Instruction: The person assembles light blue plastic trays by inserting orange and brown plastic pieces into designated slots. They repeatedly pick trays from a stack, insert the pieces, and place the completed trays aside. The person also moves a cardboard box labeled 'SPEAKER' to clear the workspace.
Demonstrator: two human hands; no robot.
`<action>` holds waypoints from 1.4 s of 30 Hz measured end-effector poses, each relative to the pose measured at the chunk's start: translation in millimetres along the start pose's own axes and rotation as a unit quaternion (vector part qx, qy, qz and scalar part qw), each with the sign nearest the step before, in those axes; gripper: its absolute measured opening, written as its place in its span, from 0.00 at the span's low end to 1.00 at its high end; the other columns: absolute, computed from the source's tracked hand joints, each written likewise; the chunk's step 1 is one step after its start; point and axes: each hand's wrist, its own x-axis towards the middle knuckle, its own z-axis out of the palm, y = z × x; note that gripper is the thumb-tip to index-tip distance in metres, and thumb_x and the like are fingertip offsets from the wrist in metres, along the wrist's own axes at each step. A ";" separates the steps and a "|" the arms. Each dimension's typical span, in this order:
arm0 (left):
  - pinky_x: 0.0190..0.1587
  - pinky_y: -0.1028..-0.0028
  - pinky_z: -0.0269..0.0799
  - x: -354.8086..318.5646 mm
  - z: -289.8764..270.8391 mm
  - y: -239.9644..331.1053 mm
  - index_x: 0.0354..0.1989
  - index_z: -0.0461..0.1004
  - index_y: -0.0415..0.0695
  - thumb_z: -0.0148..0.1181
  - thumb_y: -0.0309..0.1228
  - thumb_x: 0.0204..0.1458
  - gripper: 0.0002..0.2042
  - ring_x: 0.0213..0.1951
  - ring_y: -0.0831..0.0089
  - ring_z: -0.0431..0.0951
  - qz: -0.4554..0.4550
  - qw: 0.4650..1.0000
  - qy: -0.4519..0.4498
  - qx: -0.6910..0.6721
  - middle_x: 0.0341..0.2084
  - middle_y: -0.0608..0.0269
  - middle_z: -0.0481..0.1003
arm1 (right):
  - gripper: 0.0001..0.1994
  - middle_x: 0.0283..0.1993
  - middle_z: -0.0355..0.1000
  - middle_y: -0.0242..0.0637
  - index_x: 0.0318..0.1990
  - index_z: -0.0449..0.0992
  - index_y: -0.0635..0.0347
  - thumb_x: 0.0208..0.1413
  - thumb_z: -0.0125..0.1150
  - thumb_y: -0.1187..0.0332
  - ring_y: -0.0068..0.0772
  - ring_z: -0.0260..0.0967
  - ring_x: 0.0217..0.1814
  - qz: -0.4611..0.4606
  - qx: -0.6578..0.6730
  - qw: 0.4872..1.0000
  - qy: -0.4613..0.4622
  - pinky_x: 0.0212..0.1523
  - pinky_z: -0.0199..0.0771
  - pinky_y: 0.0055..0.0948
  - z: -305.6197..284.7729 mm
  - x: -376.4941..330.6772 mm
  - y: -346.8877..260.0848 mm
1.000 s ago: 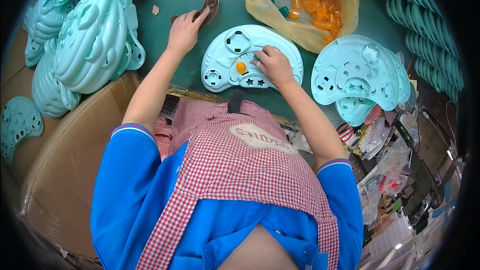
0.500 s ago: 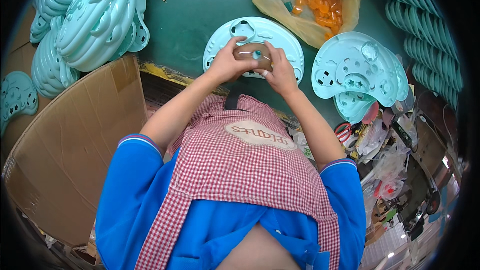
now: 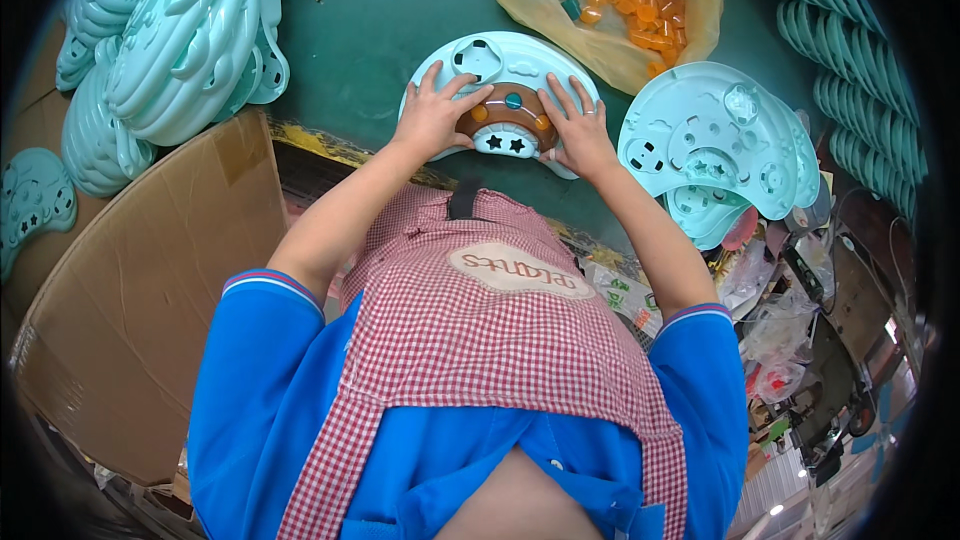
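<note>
both hands press down on one piece: the left hand point(image 3: 432, 120) lies flat with its fingers spread over the left side of a brown rounded plastic insert with orange and teal buttons point(image 3: 505, 115), and the right hand point(image 3: 577, 130) lies spread on its right side, neither one clenched, both bearing on it rather than gripping round it. the brown insert sits in the middle of a pale teal plastic controller-shaped toy panel point(image 3: 510, 55), which lies flat on the dark green surface point(image 3: 370, 30) directly ahead of the person, centred between the two hands. its long axis runs left to right across the view, so each hand covers one end and neither is clearly nearer. a white strip with two dark stars shows at the panel's near edge. to the right, just beside the right hand, lies a stack of similar pale teal panels point(image 3: 715, 145). beyond it sits a yellowish plastic bag of small orange parts point(image 3: 630, 0). to the left, well apart, more teal panels are heaped point(image 3: 170, 35) above a brown cardboard box point(image 3: 150, 310).
</note>
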 end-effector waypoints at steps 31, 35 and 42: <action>0.58 0.39 0.59 -3.7 -6.6 1.8 0.63 0.62 0.72 0.77 0.43 0.27 0.46 0.65 0.48 0.53 -0.011 1.000 0.006 -0.007 0.60 0.71 0.60 | 0.44 0.69 0.50 0.47 0.62 0.62 0.51 0.35 0.73 0.48 0.54 0.46 0.71 -0.076 0.220 0.959 0.161 0.68 0.46 0.51 -6.8 31.4 11.6; 0.58 0.38 0.59 0.9 -4.3 3.3 0.63 0.61 0.74 0.78 0.43 0.26 0.47 0.66 0.48 0.52 -0.016 1.000 -0.009 -0.002 0.60 0.72 0.60 | 0.39 0.70 0.49 0.48 0.63 0.61 0.54 0.46 0.62 0.43 0.55 0.46 0.71 -0.137 0.188 0.931 0.282 0.68 0.45 0.51 40.5 59.7 -11.4; 0.64 0.43 0.49 -15.7 -12.5 4.8 0.66 0.57 0.67 0.75 0.50 0.32 0.47 0.67 0.45 0.47 -0.062 0.996 0.029 -0.053 0.64 0.51 0.53 | 0.35 0.69 0.49 0.56 0.66 0.54 0.61 0.58 0.50 0.47 0.59 0.46 0.70 -0.005 0.288 0.891 0.352 0.69 0.41 0.49 40.8 28.6 -31.5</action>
